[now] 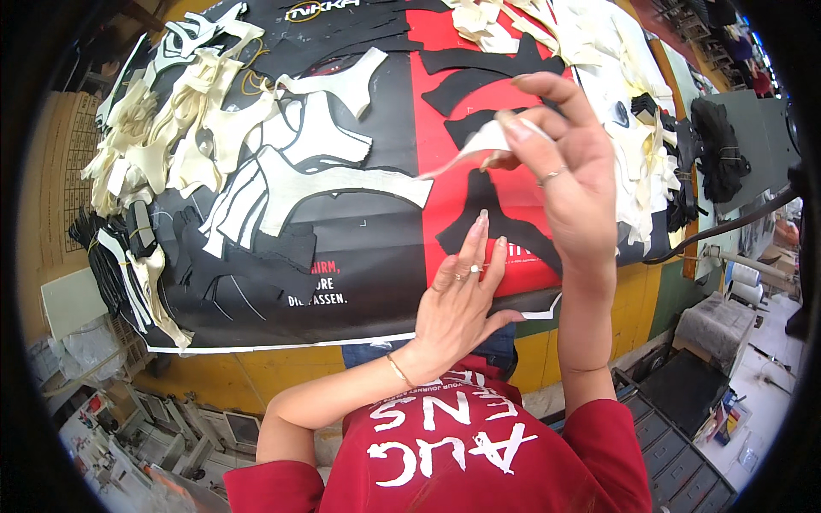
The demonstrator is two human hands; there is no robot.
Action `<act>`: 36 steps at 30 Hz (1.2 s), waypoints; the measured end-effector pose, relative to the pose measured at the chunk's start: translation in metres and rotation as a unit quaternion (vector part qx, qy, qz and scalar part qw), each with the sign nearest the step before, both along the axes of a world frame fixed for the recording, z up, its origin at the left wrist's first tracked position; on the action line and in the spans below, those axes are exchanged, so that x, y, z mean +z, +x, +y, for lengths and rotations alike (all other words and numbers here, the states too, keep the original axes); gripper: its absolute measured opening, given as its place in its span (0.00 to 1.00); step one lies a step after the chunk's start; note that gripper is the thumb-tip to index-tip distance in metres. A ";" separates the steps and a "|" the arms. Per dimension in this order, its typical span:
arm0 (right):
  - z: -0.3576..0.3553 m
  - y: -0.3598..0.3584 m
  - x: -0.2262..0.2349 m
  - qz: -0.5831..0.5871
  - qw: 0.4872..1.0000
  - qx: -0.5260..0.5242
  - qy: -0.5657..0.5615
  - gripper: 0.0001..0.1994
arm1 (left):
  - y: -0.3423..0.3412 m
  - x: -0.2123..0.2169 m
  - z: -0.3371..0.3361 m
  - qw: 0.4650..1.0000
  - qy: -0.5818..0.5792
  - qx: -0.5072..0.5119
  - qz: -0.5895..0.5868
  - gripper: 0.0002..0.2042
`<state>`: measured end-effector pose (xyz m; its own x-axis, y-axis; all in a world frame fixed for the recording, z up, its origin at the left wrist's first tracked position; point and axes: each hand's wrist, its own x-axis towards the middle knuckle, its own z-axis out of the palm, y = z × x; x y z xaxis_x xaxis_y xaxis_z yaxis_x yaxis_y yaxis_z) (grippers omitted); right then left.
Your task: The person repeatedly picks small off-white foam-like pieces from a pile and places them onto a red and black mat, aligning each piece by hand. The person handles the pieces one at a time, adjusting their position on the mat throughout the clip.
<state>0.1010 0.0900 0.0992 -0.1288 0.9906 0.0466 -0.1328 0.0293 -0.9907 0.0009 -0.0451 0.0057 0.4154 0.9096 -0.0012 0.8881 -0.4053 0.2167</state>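
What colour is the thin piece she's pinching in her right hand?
Cream-white; the cut piece shows best in the head view, pinched by the right hand.

Yellow-edged worktable (256, 376), grey drawer cabinet (676, 445)

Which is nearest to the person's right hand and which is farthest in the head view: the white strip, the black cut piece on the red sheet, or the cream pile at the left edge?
1. White strip: pinched in the right hand.
2. Black cut piece: on the red sheet, just left of the hand.
3. Cream pile: far left on the table.

Cream cut pieces (162, 128) lie heaped (left side) beside black cut pieces (479, 85) on the banner (359, 248).
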 end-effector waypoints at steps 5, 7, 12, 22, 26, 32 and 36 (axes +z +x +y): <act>-0.029 0.029 0.026 -0.006 1.000 -0.021 0.011 0.19 | 0.005 0.005 0.007 0.994 -0.024 0.030 -0.099 0.45; -0.042 0.046 0.024 -0.036 0.999 0.018 0.016 0.19 | 0.004 0.010 0.009 0.982 -0.044 0.045 -0.177 0.42; -0.081 0.077 -0.001 -0.114 0.989 0.041 -0.083 0.21 | -0.025 0.028 0.010 0.699 -0.309 0.087 -0.639 0.35; -0.104 0.099 -0.021 -0.260 0.951 0.153 -0.065 0.39 | -0.030 0.038 0.013 0.538 -0.468 0.133 -0.688 0.23; -0.097 0.092 -0.016 -0.280 0.943 0.175 -0.041 0.33 | -0.020 0.033 0.007 0.712 -0.333 0.044 -0.617 0.18; -0.088 0.074 -0.016 -0.332 0.929 0.151 -0.063 0.08 | -0.018 0.027 0.005 0.704 -0.280 0.122 -0.641 0.17; -0.079 0.070 -0.019 -0.366 0.919 0.124 -0.074 0.08 | -0.029 0.019 0.005 0.752 -0.224 0.142 -0.603 0.12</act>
<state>0.1715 0.0111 0.0797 -0.2951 0.9147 -0.2760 0.5871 -0.0543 -0.8077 -0.0280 -0.0399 0.0251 0.1479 0.9826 -0.1120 -0.0263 0.1171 0.9928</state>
